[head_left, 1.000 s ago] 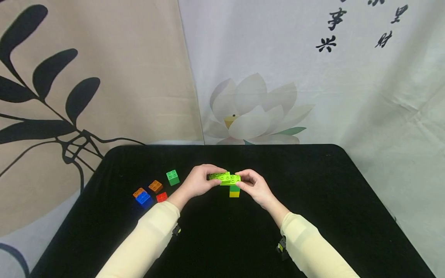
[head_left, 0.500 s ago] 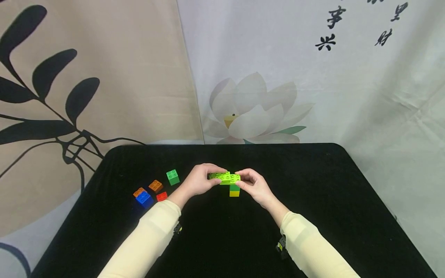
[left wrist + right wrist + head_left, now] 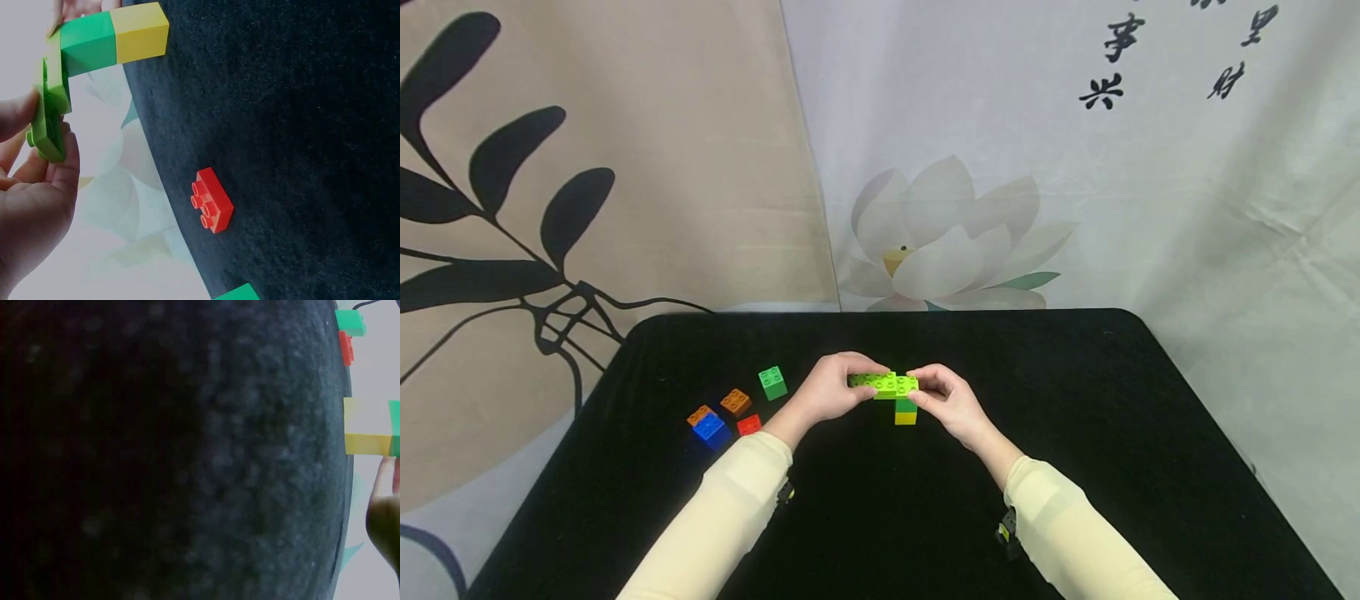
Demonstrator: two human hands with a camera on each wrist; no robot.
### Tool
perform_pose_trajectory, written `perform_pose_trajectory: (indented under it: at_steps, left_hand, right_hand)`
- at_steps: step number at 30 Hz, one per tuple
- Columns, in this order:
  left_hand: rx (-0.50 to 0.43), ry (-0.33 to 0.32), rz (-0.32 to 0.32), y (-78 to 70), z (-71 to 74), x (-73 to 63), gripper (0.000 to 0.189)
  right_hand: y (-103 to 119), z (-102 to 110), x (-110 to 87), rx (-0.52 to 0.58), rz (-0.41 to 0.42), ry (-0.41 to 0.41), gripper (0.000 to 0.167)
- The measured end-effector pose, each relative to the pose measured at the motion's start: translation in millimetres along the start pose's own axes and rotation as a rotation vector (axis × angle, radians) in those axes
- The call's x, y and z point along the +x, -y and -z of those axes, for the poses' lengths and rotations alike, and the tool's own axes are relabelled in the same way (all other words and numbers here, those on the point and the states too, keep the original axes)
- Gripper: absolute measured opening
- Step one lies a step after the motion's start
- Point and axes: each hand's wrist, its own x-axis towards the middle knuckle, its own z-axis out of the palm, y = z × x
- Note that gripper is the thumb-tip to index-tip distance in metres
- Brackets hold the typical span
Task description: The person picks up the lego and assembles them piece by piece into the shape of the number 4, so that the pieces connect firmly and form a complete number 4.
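In the head view, my left hand [image 3: 835,385] pinches a lime-green brick [image 3: 885,383] between thumb and fingers. That brick overlaps the top of a second lime-green brick [image 3: 57,75], offset toward the left hand. Thumb and fingers of my right hand [image 3: 951,404] pinch the right end of this second brick. Beneath it are a green brick [image 3: 89,42] and a yellow brick [image 3: 142,32], joined in a column. The right wrist view shows the yellow brick at its right edge, with part of the right hand below. Fingers hide the left end of the upper lime-green brick.
Left of the hands on the black table [image 3: 880,517] lie a separate green brick [image 3: 772,382], a red brick [image 3: 749,425], two orange bricks [image 3: 736,402] and a blue brick [image 3: 712,431]. A printed cloth [image 3: 700,167] hangs behind the table.
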Motion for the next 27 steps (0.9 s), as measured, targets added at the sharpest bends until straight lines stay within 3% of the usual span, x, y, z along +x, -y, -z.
perform_pose_trajectory:
  at_steps: [16, 27]
  left_hand:
    - [-0.012, -0.009, 0.011, -0.8, -1.5, 1.1, 0.029]
    - [-0.056, -0.026, 0.044, 0.0, -2.6, 0.1, 0.029]
  right_hand:
    - [-3.6, -0.3, -0.6, -0.019, 0.046, -0.012, 0.029]
    - [-5.0, -0.8, -0.1, -0.004, 0.027, -0.009, 0.031]
